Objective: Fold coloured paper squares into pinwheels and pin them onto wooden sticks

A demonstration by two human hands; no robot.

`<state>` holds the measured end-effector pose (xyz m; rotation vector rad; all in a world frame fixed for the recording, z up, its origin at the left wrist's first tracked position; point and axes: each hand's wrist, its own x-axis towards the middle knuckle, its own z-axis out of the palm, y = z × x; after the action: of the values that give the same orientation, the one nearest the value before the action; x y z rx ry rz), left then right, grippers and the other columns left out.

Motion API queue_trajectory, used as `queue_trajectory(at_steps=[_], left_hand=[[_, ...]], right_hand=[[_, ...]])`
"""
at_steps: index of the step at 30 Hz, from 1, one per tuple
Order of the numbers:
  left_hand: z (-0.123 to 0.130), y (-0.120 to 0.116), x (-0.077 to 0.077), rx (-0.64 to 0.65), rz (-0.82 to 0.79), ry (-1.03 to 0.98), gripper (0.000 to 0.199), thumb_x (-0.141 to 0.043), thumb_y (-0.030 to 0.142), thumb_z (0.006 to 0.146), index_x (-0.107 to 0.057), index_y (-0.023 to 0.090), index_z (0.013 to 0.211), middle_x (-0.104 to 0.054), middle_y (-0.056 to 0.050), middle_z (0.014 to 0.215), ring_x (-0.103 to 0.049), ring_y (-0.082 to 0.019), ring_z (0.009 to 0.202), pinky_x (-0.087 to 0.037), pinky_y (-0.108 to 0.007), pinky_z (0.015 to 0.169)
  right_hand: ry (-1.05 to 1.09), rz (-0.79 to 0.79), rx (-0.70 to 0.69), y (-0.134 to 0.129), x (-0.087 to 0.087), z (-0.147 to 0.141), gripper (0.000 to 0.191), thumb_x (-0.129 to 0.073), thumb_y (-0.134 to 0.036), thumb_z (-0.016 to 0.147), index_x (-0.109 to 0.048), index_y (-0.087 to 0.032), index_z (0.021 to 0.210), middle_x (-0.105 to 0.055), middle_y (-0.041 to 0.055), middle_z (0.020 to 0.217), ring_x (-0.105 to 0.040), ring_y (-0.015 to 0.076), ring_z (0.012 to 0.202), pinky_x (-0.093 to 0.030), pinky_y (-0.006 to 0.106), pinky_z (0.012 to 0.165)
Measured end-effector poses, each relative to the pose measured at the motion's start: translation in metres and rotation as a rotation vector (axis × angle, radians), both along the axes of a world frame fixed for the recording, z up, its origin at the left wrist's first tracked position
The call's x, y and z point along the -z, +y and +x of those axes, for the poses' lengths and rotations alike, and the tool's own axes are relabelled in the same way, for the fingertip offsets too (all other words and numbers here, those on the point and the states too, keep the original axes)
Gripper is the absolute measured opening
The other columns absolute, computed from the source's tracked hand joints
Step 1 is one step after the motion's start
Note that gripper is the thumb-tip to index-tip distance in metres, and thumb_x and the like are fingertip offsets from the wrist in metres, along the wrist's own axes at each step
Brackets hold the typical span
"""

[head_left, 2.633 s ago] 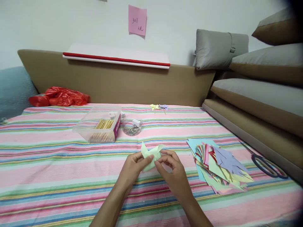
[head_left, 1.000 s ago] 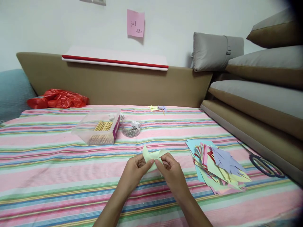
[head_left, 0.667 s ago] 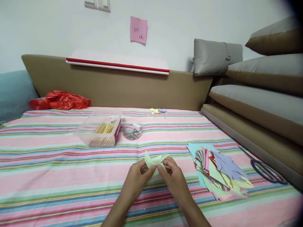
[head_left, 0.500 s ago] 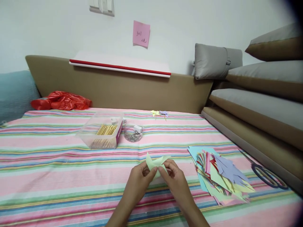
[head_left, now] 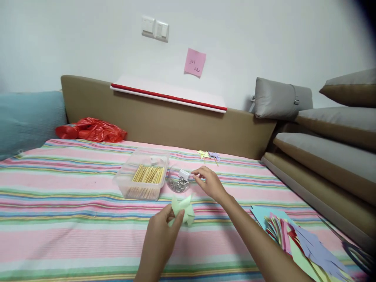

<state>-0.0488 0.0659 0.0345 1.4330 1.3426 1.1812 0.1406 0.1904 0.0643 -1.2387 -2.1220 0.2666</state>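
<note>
My left hand (head_left: 164,231) pinches a pale green paper pinwheel (head_left: 185,209), its blades folded in toward the middle, above the striped cloth. My right hand (head_left: 208,183) is stretched forward to a round clear dish (head_left: 173,187) of small metal pins (head_left: 182,184). Its thumb and forefinger are slightly apart at the right side of a small white box (head_left: 184,174) in the dish; whether they touch the box I cannot tell. Left of the dish stands a clear plastic tub (head_left: 125,182) with many wooden sticks (head_left: 148,174) in it.
A stack of cut coloured paper (head_left: 308,243) lies at the right, with dark-handled scissors (head_left: 355,252) beside it. Two finished pinwheels (head_left: 214,155) on sticks lie at the back. A red plastic bag (head_left: 96,131) is at the back left; grey cushions (head_left: 331,149) are piled at the right.
My right hand has let go of the green pinwheel and moved forward to the pin dish. My left hand keeps the pinwheel, now slightly further left. The view has shifted.
</note>
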Motion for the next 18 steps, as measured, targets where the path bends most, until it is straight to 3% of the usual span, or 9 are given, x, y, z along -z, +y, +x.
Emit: queue_trajectory(at_steps=[3, 7, 12, 18], left_hand=[[-0.002, -0.002, 0.007, -0.001, 0.016, 0.228, 0.029, -0.055, 0.042, 0.087, -0.055, 0.021, 0.067, -0.060, -0.001, 0.061, -0.053, -0.020, 0.060, -0.032, -0.027, 0.057], [-0.001, -0.002, 0.011, 0.019, -0.003, 0.250, 0.026, -0.054, 0.037, 0.086, -0.048, 0.023, 0.066, -0.056, 0.000, 0.060, -0.048, -0.019, 0.058, -0.026, -0.027, 0.056], [-0.001, -0.002, 0.012, 0.027, -0.021, 0.273, 0.027, -0.052, 0.038, 0.087, -0.045, 0.023, 0.065, -0.052, 0.001, 0.060, -0.046, -0.019, 0.059, -0.024, -0.027, 0.056], [-0.003, -0.001, 0.013, 0.025, -0.014, 0.229, 0.028, -0.052, 0.040, 0.086, -0.045, 0.023, 0.066, -0.048, 0.002, 0.058, -0.043, -0.018, 0.056, -0.024, -0.026, 0.055]], right_hand=[[-0.295, -0.039, -0.082, 0.034, -0.001, -0.029, 0.014, -0.059, -0.018, 0.092, -0.070, -0.017, 0.100, -0.068, 0.0053, 0.101, -0.063, 0.0187, 0.098, -0.050, 0.037, 0.090], [-0.631, -0.113, -0.113, 0.060, 0.005, -0.054, 0.017, -0.061, -0.030, 0.095, -0.066, -0.015, 0.102, -0.067, 0.0058, 0.107, -0.064, 0.0207, 0.099, -0.053, 0.043, 0.089], [-0.886, -0.172, -0.090, 0.073, 0.006, -0.066, 0.022, -0.060, -0.032, 0.096, -0.064, -0.017, 0.111, -0.066, 0.0070, 0.113, -0.065, 0.0201, 0.098, -0.056, 0.040, 0.086], [-1.045, -0.172, -0.056, 0.074, -0.002, -0.083, 0.025, -0.061, -0.032, 0.095, -0.063, -0.016, 0.115, -0.065, 0.0082, 0.117, -0.065, 0.0215, 0.102, -0.055, 0.042, 0.088]])
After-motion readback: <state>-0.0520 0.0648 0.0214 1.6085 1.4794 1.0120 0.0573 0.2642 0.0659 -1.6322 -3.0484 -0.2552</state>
